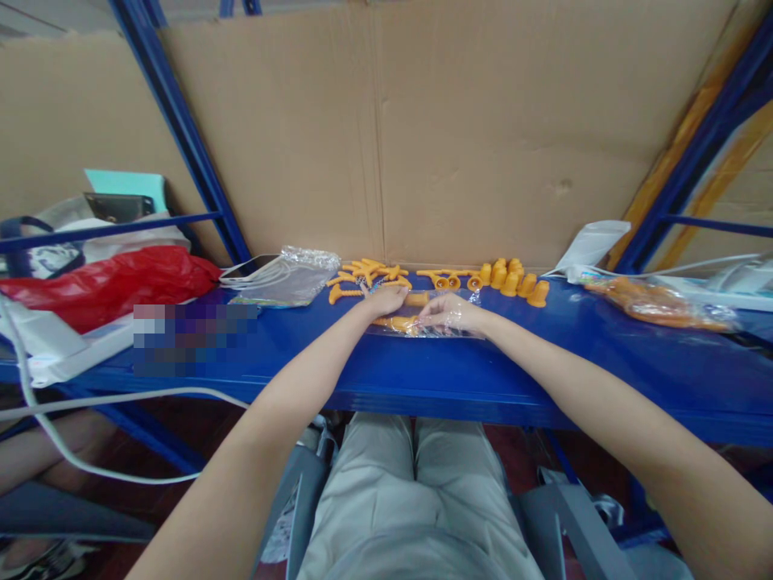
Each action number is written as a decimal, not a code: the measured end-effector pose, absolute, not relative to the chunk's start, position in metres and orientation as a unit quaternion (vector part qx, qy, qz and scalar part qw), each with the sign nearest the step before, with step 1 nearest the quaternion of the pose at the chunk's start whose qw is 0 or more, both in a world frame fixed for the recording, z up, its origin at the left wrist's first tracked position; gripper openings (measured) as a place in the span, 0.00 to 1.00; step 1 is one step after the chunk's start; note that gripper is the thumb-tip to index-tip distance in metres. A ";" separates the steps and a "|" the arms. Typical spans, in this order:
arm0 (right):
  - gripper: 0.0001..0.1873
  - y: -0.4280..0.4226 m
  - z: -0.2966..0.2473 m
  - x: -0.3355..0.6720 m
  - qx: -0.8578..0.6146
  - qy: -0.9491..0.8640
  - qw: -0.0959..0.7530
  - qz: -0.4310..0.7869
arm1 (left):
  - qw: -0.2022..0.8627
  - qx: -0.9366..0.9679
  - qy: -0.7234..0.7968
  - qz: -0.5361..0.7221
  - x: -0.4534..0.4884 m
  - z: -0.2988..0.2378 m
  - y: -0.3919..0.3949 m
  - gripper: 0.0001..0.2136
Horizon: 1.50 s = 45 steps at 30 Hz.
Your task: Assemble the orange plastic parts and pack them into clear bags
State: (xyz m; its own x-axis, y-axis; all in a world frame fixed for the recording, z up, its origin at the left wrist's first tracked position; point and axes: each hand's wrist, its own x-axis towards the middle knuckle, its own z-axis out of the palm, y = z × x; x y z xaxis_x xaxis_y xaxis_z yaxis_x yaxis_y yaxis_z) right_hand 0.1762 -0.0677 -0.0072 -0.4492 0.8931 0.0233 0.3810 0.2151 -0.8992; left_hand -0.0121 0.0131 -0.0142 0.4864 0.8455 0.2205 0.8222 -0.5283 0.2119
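Observation:
On the blue table lies a clear plastic bag (450, 332) with orange plastic pieces (395, 324) in it. My left hand (386, 301) is closed at the bag's left side, its fingertips partly hidden. At the right side my right hand (450, 314) pinches the film, fingers bent together. One orange cylinder (416, 299) shows between the hands. Just behind my left hand is a loose pile of orange branch-like pieces (365, 268), some with a twisted shaft. Orange cups (452, 283) lie on their sides behind my right hand, and several upright orange cups (510, 282) stand further right.
A stack of flat clear bags (290, 278) lies left of the pile, beside a phone (254, 267). Red plastic (121, 282) and a white cable (121, 396) are at far left. A filled bag of orange pieces (658, 302) lies right. Cardboard (423, 137) stands behind the table (435, 374).

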 end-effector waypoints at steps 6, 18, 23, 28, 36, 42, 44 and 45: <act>0.12 -0.063 -0.006 0.181 -0.441 -0.676 0.308 0.503 | 0.016 0.817 0.556 0.151 -0.005 -0.019 0.007 0.23; 0.13 -0.067 0.001 0.183 -0.497 -0.632 0.349 0.481 | 0.029 0.799 0.582 0.145 0.003 -0.011 -0.008 0.24; 0.19 -0.066 0.001 0.185 -0.501 -0.631 0.350 0.478 | 0.038 0.799 0.582 0.143 0.002 -0.011 -0.007 0.24; 0.22 -0.067 0.000 0.185 -0.497 -0.635 0.346 0.479 | 0.021 0.805 0.583 0.107 0.002 -0.009 -0.009 0.25; 0.13 -0.051 0.002 0.203 -0.517 -0.688 0.329 0.390 | 0.025 0.806 0.590 0.048 0.003 0.000 -0.015 0.26; 0.12 -0.016 0.000 0.258 -0.655 -0.615 0.438 -0.001 | 0.033 0.800 0.598 0.039 0.000 0.003 -0.016 0.27; 0.13 -0.008 -0.004 0.273 -0.676 -0.604 0.422 -0.033 | 0.036 0.800 0.598 0.036 -0.001 0.003 -0.015 0.27; 0.15 -0.006 -0.006 0.278 -0.678 -0.609 0.410 -0.037 | 0.036 0.801 0.597 0.036 -0.001 0.003 -0.015 0.27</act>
